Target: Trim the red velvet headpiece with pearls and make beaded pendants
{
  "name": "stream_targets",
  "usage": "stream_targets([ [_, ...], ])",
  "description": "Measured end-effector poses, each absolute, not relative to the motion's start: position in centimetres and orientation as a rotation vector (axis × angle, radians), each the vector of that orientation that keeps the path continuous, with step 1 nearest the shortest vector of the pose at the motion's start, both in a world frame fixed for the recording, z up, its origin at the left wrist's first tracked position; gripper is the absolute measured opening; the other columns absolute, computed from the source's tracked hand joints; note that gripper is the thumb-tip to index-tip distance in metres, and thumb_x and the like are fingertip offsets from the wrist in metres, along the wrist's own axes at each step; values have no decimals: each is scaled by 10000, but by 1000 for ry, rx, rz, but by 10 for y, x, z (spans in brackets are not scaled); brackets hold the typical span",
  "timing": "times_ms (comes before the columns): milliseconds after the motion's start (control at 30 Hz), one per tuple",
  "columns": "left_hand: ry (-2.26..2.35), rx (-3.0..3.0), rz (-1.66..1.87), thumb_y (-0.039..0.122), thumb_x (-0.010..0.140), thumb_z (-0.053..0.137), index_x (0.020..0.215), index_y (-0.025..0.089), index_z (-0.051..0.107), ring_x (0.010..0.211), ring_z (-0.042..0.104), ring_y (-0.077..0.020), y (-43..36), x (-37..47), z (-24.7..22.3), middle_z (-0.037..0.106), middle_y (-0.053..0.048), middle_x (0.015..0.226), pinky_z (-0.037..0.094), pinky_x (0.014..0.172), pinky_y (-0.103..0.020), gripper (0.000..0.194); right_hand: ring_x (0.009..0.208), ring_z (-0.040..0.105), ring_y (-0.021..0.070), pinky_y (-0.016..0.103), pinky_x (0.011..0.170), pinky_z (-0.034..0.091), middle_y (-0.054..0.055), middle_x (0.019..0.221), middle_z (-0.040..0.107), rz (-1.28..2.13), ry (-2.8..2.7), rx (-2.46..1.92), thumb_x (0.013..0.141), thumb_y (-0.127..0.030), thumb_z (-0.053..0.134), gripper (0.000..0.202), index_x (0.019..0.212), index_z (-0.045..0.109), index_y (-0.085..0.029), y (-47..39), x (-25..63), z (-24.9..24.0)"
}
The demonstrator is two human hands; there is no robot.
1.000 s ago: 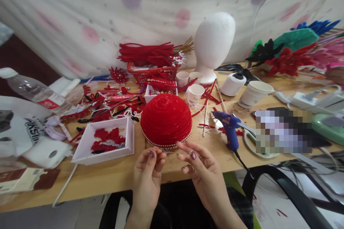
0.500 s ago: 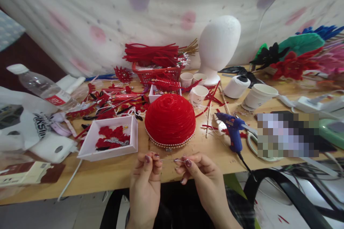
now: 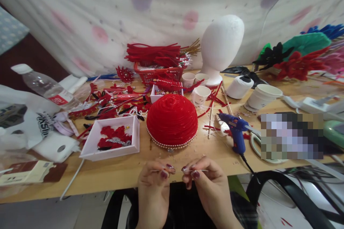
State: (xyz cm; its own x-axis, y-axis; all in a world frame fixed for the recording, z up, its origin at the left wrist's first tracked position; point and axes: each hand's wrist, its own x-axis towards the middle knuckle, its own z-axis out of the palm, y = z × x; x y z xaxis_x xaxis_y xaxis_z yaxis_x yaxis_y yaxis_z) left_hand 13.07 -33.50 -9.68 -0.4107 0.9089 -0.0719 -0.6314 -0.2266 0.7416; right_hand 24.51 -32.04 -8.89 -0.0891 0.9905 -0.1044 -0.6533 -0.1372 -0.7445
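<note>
A thin pale strand [image 3: 178, 171], either thread or fine wire, runs level between my two hands. My left hand [image 3: 153, 189] pinches it between thumb and fingertips, with a short end showing past the fingers. Opposite, my right hand [image 3: 212, 186] pinches the same strand, and a straight end sticks out over its fingers. Just beyond them on the table sits a red domed cap [image 3: 172, 120], wound in rows and edged with a string of pearl beads [image 3: 176, 146]. Neither hand touches the cap.
Left of the cap stands a white box [image 3: 110, 152] of red pieces. To the right lies a blue glue gun [image 3: 236, 132] with its cord. Behind are paper cups [image 3: 201, 94], a foam head [image 3: 221, 43], a thread cone [image 3: 239, 87] and a red basket [image 3: 143, 76].
Both hands have turned slightly and come a little closer together, still pinching the strand, whose ends now show more clearly. The whole view has shifted slightly; the objects on the table stay put.
</note>
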Motion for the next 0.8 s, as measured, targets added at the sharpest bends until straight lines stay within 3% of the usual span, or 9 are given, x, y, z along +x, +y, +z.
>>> stream_targets([
  [133, 967, 309, 1891, 272, 492, 973, 613, 210, 750, 596, 704, -106, -334, 119, -99, 733, 16, 620, 597, 610, -159, 262, 616, 678, 116, 172, 502, 546, 44, 845, 761, 1649, -699, -717, 702, -376, 901, 235, 798, 778, -200, -310, 252, -93],
  [233, 1019, 174, 1997, 298, 426, 991, 611, 199, 741, 574, 692, -82, -329, 96, -100, 728, 36, 601, 592, 613, -132, 326, 938, 722, 209, 259, 718, 611, 111, 1092, 745, 1660, -597, -877, 753, -457, 852, 390, 1022, 752, -193, -301, 263, -100],
  [333, 1030, 93, 2074, 306, 378, 1000, 622, 205, 732, 575, 676, -53, -326, 76, -102, 725, 66, 602, 580, 618, -99, 376, 1164, 658, 305, 420, 941, 569, 148, 1231, 699, 1710, -495, -968, 783, -465, 827, 478, 1151, 683, -197, -301, 271, -105],
  [467, 994, 38, 2032, 292, 374, 1002, 625, 193, 714, 620, 697, -94, -325, 70, -102, 725, 58, 622, 651, 739, -249, 395, 1254, 596, 340, 544, 1069, 460, 163, 1308, 660, 1723, -474, -950, 783, -411, 832, 555, 1252, 612, -211, -305, 269, -103],
  [533, 934, 7, 1986, 291, 386, 1001, 611, 191, 696, 639, 703, -105, -325, 73, -100, 719, 61, 625, 661, 790, -319, 391, 1242, 605, 340, 539, 1082, 451, 160, 1243, 695, 1729, -430, -924, 739, -370, 864, 550, 1205, 631, -194, -302, 262, -101],
  [633, 873, -34, 2001, 277, 396, 1001, 628, 197, 698, 655, 713, -96, -325, 74, -97, 730, 66, 651, 661, 784, -291, 390, 1134, 672, 301, 433, 998, 539, 135, 1103, 744, 1720, -374, -913, 661, -292, 913, 496, 1082, 681, -167, -295, 251, -96],
  [733, 845, 5, 2017, 271, 423, 996, 650, 204, 717, 654, 730, -102, -327, 69, -95, 743, 65, 651, 660, 793, -289, 366, 981, 717, 206, 278, 852, 597, 78, 1017, 756, 1634, -393, -870, 674, -249, 914, 404, 1015, 709, -177, -288, 243, -89],
  [800, 810, 51, 2014, 268, 445, 992, 653, 209, 729, 640, 737, -101, -328, 65, -95, 751, 66, 641, 656, 799, -278, 341, 939, 718, 181, 248, 809, 607, 70, 1024, 755, 1631, -449, -820, 701, -264, 904, 338, 971, 721, -174, -284, 239, -83],
])
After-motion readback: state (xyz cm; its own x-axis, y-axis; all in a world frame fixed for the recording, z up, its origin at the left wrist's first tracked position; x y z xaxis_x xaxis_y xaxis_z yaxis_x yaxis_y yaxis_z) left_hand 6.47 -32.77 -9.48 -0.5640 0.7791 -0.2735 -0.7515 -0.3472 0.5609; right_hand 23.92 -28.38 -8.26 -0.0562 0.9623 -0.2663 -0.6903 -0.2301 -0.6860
